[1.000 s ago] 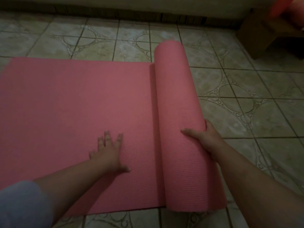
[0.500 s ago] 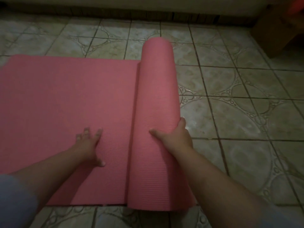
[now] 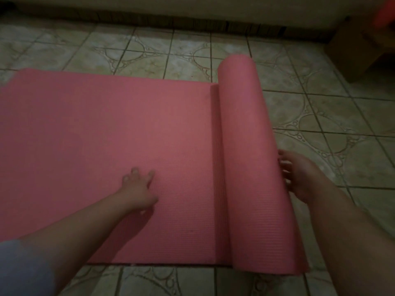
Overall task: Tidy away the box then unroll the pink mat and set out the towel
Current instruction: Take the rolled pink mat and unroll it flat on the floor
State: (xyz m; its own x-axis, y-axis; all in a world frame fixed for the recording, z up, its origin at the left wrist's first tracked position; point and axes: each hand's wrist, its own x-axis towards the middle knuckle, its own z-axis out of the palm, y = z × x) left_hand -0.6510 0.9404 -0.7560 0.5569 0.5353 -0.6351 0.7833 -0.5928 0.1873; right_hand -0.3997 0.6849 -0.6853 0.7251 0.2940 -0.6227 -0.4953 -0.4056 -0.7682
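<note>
Rolled farther right than half a second ago, the pink mat (image 3: 132,146) lies mostly flat on the tiled floor (image 3: 320,116). Left hand (image 3: 139,189) presses it, fingers spread; right hand (image 3: 299,174) has let go, open beside the remaining roll (image 3: 252,157).

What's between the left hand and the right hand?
In the head view: bare flat pink mat, then its still-rolled part, between left hand and right hand.
</note>
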